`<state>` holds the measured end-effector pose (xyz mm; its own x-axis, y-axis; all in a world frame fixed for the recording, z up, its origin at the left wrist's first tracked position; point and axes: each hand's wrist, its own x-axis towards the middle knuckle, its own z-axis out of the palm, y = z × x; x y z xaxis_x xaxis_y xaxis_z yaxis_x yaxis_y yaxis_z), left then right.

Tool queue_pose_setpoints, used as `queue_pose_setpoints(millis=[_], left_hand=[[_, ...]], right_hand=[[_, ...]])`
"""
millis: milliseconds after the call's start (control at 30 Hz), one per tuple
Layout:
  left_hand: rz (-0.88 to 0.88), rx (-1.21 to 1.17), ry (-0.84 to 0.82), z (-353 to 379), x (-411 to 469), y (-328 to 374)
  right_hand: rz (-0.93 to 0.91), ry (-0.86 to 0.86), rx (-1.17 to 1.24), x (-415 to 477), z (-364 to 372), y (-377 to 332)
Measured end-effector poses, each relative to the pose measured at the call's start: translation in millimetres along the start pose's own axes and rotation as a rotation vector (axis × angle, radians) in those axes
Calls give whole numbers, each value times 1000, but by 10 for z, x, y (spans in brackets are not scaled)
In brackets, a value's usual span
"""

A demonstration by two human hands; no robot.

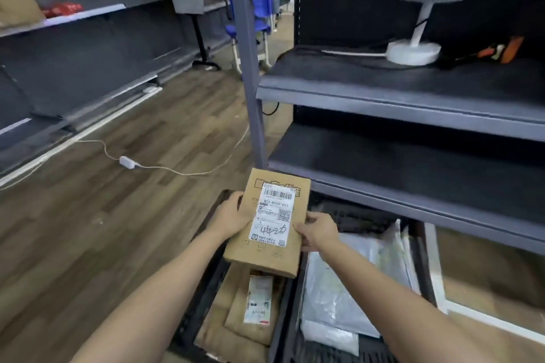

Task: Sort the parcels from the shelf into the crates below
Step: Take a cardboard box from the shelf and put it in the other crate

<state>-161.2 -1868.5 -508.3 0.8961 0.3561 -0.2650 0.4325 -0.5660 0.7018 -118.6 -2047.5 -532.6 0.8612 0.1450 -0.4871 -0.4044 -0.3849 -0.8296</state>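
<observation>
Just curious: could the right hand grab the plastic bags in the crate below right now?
Probably, once freed: the right hand grips the cardboard box, but nothing covers the plastic bags beneath it.

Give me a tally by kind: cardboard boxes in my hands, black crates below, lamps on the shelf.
Brown cardboard box with white label: 1
Black plastic crates: 2
White table lamp with grey shade: 1
Total: 4

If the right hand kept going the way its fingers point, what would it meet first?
The cardboard box: the right hand grips its right edge, pointing left at it. Past the box, probably the left hand on the opposite edge.
</observation>
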Motion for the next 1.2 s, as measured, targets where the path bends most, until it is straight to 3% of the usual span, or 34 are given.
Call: queue_pose_setpoints(millis=[200,367,600,867,1067,1200], left_hand=[[-47,47,15,812,222,-1105],[-38,121,51,1094,241,-1697],[-129,209,-86,1229,356,-2197],[-131,152,-162,1583,495,-2655],[-78,213,-248,1779,564,-2792],[-56,244,-334,1769,632,-2883]], right_hand=[[-27,-33,-42,578,656,1158],[-88,-32,-209,736,1149,1731],[-9,-114,-599,703,1552,1974],[66,-177,-786,922,1886,2246],[14,-348,-1320,1027,2018,2344],[-254,-212,-1814,1077,1819,2276]])
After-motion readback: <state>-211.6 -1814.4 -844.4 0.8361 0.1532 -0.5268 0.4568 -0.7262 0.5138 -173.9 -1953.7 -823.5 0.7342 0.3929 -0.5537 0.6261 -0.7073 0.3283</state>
